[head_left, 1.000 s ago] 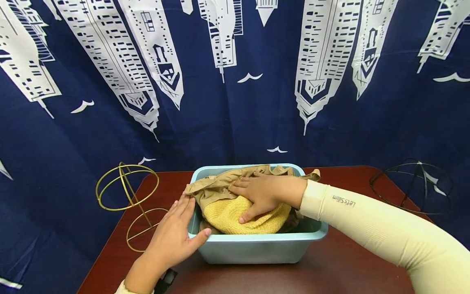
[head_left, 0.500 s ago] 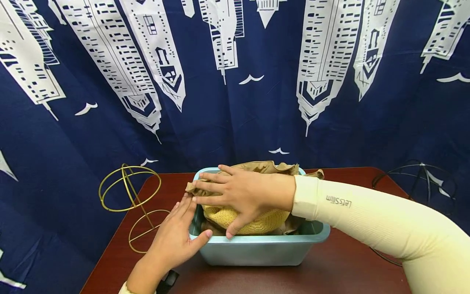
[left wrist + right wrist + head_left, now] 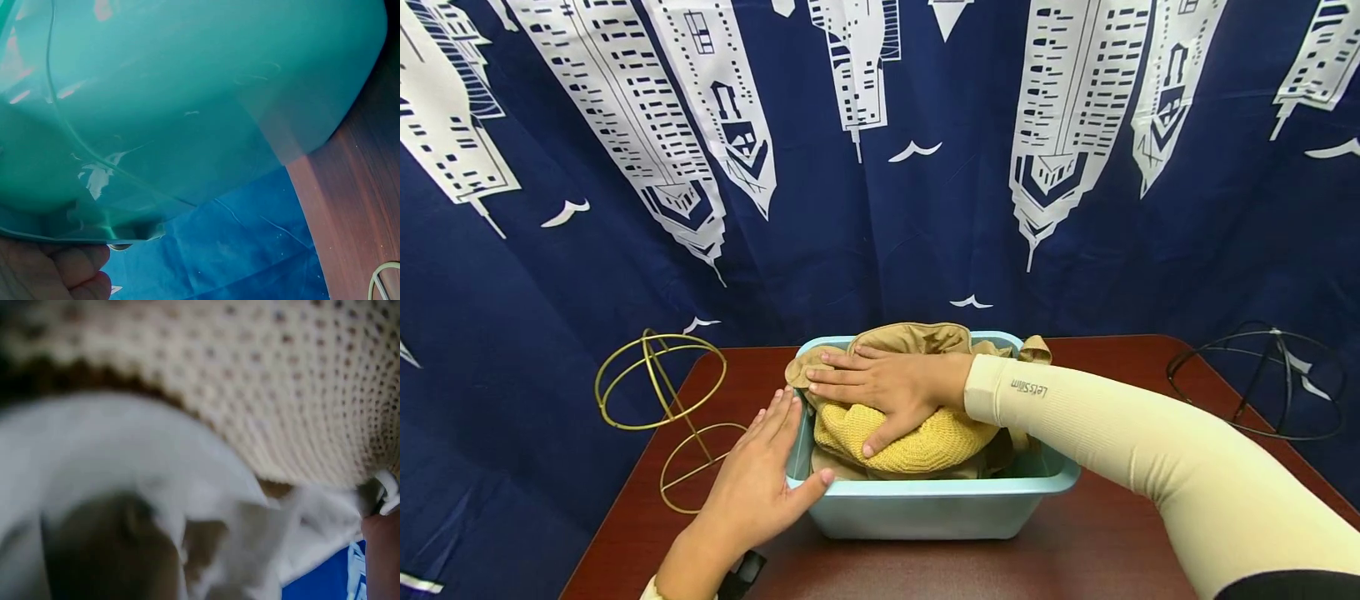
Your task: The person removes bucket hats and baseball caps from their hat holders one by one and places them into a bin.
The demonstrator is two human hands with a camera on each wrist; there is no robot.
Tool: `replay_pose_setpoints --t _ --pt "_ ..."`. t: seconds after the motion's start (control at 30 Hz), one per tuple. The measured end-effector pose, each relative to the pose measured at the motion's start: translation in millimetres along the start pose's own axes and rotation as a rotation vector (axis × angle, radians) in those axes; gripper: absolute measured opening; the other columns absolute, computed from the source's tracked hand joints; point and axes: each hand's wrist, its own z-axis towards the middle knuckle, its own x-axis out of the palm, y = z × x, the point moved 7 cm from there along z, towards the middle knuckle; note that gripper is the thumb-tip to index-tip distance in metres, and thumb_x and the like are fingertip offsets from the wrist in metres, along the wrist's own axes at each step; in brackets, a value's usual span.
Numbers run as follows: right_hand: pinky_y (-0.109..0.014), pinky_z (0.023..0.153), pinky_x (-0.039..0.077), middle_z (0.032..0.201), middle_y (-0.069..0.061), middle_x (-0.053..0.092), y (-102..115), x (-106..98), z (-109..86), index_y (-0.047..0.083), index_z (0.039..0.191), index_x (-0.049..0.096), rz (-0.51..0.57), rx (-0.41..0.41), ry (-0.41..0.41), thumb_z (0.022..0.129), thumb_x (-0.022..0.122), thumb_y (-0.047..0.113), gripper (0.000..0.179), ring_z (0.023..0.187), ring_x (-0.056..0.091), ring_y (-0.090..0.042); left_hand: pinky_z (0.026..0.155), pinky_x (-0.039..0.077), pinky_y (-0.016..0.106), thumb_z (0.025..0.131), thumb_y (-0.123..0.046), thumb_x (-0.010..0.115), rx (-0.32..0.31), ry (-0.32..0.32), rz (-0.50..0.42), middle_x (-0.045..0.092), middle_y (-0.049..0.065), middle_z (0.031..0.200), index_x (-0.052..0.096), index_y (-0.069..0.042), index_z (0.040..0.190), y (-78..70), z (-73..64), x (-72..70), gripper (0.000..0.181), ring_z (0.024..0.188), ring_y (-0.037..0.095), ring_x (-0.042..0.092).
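A light blue plastic tub [image 3: 940, 492] holds a soft yellow knitted hat [image 3: 943, 442] and tan cloth [image 3: 917, 336] bunched behind and beneath it. My right hand [image 3: 887, 387] lies flat on the pile, fingers spread over the tan cloth and thumb on the yellow knit. At the tub's left front corner, my left hand [image 3: 760, 475] rests with straight fingers along the side and thumb at the front rim. The left wrist view has the tub's smooth wall [image 3: 187, 94] with fingers [image 3: 78, 269] at its rim. Close up, the right wrist view shows the knit [image 3: 275, 381] above pale cloth [image 3: 112, 437].
A gold wire stand [image 3: 661, 379] is left of the tub on the brown table [image 3: 1075, 533]. A black wire stand [image 3: 1255, 383] is at the table's right side. Behind hangs a navy curtain [image 3: 940, 225] with white building prints. A tan strap [image 3: 1035, 350] sticks over the tub's back right rim.
My right hand has shifted left across the pile, lifting over the left part and settling back on the knit. The tan cloth's left edge is now folded inward. My left hand stays at the tub's corner.
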Motion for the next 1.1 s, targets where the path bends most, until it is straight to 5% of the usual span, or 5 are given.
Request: replay_pose_setpoints --t 1.1 --pt "-0.05 0.12 0.004 0.166 0.005 0.005 -3 83 20.9 0.019 0.161 0.007 0.305 0.063 -0.024 0.092 0.053 0.062 0.094 0.15 -0.008 -0.01 0.112 0.034 0.052 0.085 -0.054 0.069 0.016 0.002 0.042 0.04 0.023 0.151 0.046 0.01 0.142 0.0 0.0 -0.9 0.089 0.143 0.031 0.034"
